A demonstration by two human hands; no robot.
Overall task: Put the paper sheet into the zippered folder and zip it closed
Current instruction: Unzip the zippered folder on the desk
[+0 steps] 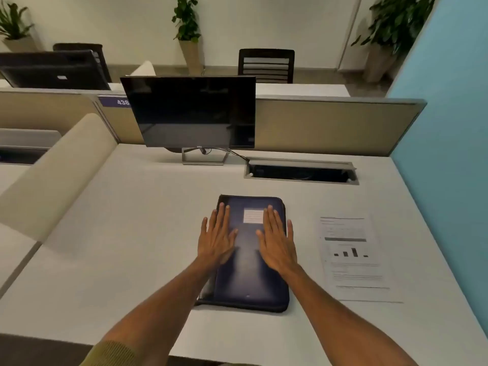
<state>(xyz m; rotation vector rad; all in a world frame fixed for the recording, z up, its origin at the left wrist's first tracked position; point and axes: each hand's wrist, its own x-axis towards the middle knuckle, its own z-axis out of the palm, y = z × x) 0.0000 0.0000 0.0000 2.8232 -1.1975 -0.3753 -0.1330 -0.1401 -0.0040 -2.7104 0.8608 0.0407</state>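
A dark blue zippered fabric folder with a small white label lies flat and closed at the lower centre of the frame, on a pale grey desk. Both of the person's hands rest palm-down on its cover, fingers spread flat and gripping nothing: the left hand over the folder's left edge, the right hand on its right half. A white printed paper sheet with a small bar chart lies flat on the desk to the right of the folder, apart from it. A black switched-off monitor stands at upper centre, with an open cable hatch to its lower right.
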